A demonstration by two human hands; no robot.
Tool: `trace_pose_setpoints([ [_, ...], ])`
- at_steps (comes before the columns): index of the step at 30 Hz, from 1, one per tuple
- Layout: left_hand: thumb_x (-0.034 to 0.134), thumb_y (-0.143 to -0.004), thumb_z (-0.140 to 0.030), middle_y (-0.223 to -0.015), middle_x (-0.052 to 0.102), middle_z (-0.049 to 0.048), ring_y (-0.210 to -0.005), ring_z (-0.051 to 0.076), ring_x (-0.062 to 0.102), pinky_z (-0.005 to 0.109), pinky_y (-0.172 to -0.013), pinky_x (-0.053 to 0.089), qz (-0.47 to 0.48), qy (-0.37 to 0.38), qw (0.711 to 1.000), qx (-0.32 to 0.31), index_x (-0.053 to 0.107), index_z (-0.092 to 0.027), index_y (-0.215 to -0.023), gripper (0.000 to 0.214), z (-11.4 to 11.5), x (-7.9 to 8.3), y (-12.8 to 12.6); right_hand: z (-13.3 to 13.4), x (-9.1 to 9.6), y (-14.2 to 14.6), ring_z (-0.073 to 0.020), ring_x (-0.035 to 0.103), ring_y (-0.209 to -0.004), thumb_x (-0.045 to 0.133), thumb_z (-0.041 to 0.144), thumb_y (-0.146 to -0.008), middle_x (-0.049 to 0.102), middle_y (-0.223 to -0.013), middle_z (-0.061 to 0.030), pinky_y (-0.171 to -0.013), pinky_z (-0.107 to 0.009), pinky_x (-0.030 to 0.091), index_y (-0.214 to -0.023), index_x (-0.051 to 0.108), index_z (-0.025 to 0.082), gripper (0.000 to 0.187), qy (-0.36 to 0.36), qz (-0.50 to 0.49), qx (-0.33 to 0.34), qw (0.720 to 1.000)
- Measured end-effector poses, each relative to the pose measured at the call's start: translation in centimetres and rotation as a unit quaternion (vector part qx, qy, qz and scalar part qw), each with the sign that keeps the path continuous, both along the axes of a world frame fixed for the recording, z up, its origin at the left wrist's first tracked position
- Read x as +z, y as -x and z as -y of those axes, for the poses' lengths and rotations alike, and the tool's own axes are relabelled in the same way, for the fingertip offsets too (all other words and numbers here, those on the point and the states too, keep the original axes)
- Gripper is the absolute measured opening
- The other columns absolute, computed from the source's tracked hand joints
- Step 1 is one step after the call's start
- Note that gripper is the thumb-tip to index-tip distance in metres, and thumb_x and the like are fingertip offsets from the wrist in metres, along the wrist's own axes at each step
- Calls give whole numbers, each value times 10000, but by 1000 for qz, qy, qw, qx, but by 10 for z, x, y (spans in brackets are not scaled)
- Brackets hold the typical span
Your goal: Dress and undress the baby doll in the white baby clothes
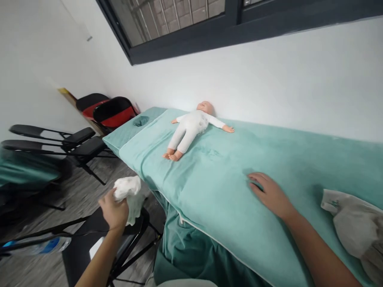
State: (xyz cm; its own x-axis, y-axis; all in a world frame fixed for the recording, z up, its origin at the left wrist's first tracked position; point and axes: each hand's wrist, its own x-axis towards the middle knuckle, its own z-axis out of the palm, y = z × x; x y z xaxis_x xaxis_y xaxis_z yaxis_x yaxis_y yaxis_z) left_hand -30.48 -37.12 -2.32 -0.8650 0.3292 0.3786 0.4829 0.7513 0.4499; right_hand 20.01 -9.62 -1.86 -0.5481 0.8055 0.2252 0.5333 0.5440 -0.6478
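A baby doll (191, 127) in a white suit lies on its back on a teal towel-covered massage bed (221, 191), its head toward the wall. My left hand (115, 213) is closed around a crumpled white cloth (129, 192), held over a black chair beside the bed. My right hand (269, 193) lies flat on the teal cover, fingers stretched out, well to the right of the doll's feet. A light-coloured bag (356, 229) rests on the bed at the far right.
Black folding chairs (74, 143) stand left of the bed; two with red seats (115, 111) are by the wall. A plastic bottle (38, 247) with a blue label lies at the lower left. A dark-framed window (185, 28) runs above the white wall.
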Motion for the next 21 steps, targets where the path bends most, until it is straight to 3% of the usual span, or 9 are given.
trace_pose_setpoints([
  [4,509,-886,-251,-1399,444,131,-991,261,614,411,-854,500,80,114,988,66,489,-266,-1386,501,14,-34,8,6,-5,-3,-294,610,-1202,465,368,-983,670,-1272,-100,-1064,-520,497,-1209,643,217,325,-47,21,25,998],
  [7,476,-904,-278,-1389,454,162,-1035,307,619,430,-846,487,102,166,975,107,478,-230,-1390,488,27,-51,22,11,-6,-5,-287,597,-1217,458,346,-992,653,-1310,-92,-1060,-513,499,-1219,641,224,317,-68,27,35,997],
  [9,455,-914,-302,-1384,463,169,-1108,349,602,484,-894,469,97,194,968,125,481,-210,-1373,469,37,-54,32,12,-5,-5,-283,594,-1221,458,342,-997,649,-1318,-91,-1060,-512,500,-1217,643,220,312,-71,25,39,996],
  [15,297,-970,-277,-1419,446,135,-1212,348,563,527,-935,437,81,238,959,133,424,-237,-1368,420,62,-52,54,10,-4,-6,-277,595,-1224,467,354,-999,654,-1312,-83,-1074,-516,495,-1200,652,229,300,-46,24,36,998],
  [21,320,-941,-236,-1455,468,185,-1235,412,564,542,-854,486,150,275,945,94,508,-216,-1344,445,89,-91,49,11,-5,-8,-280,578,-1251,472,366,-996,643,-1329,-77,-1101,-528,472,-1189,658,232,299,-37,33,32,998],
])
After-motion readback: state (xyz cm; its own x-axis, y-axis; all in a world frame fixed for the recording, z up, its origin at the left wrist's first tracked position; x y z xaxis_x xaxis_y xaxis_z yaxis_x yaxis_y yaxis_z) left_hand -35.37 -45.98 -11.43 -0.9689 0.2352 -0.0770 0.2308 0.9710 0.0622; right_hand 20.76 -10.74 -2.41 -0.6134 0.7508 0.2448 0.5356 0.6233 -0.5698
